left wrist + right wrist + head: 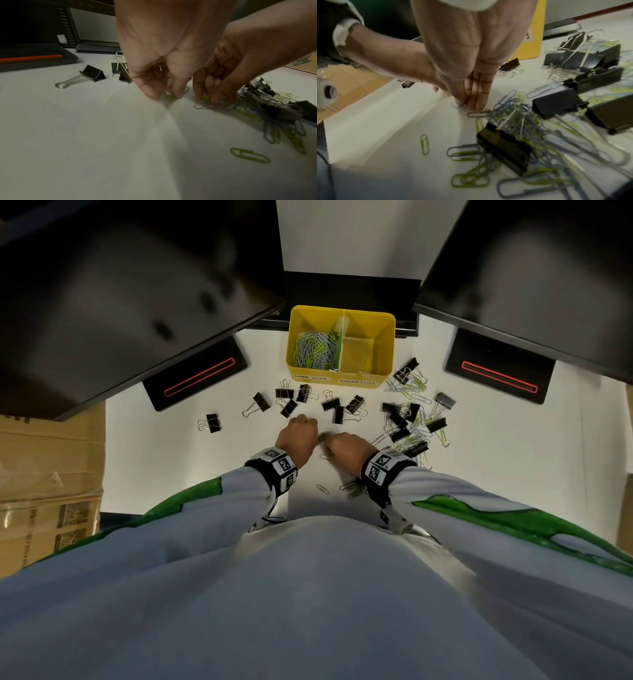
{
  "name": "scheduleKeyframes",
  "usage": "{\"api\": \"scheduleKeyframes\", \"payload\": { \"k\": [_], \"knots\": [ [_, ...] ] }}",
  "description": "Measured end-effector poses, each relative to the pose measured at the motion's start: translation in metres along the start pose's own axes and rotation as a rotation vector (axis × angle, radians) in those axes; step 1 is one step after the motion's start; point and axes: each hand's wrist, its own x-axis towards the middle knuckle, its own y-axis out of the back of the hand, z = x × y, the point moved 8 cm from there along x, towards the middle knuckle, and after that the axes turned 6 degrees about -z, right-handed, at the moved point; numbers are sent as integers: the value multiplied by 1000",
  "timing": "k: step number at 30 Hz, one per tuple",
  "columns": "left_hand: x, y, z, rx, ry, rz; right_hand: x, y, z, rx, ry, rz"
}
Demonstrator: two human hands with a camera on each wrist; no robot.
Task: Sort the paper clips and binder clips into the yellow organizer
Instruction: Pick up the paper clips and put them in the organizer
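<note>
The yellow organizer (385, 337) stands at the back of the white table; its left compartment holds many paper clips (315, 350), and its right one looks almost bare. Black binder clips (337, 409) lie scattered in front of it. My left hand (164, 96) pinches a few green paper clips (169, 96) just above the table. Close beside it, my right hand (467, 105) points down at the table, thumb and fingertips pinching a green paper clip (204, 98) at the edge of a mixed pile (513, 121). In the head view both hands (317, 436) nearly touch.
A tangled heap of paper clips and binder clips (407, 422) lies to the right of my hands. Loose clips (322, 488) sit near the table's front edge. Black monitor bases (198, 374) flank the organizer. Cardboard boxes (44, 474) stand at the left.
</note>
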Motion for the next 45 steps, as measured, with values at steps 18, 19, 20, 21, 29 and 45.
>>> {"api": "scheduleKeyframes", "payload": {
  "k": [18, 19, 20, 21, 29, 45],
  "knots": [
    [-22, 70, -16, -422, -96, 184, -23, 79, 17, 360, -44, 225],
    [-23, 90, -16, -478, -98, 248, -25, 98, 15, 414, -40, 298],
    [-21, 110, -17, -518, -92, 306, -27, 118, 12, 449, -34, 372],
    [-18, 130, -18, -539, -74, 353, -26, 139, 9, 468, -32, 441],
    [39, 195, -12, -435, 9, 416, 29, 223, 16, 309, -229, 532],
    [-28, -24, 3, 256, -297, -94, -67, -8, 49, -286, -2, -130]
  ]
}}
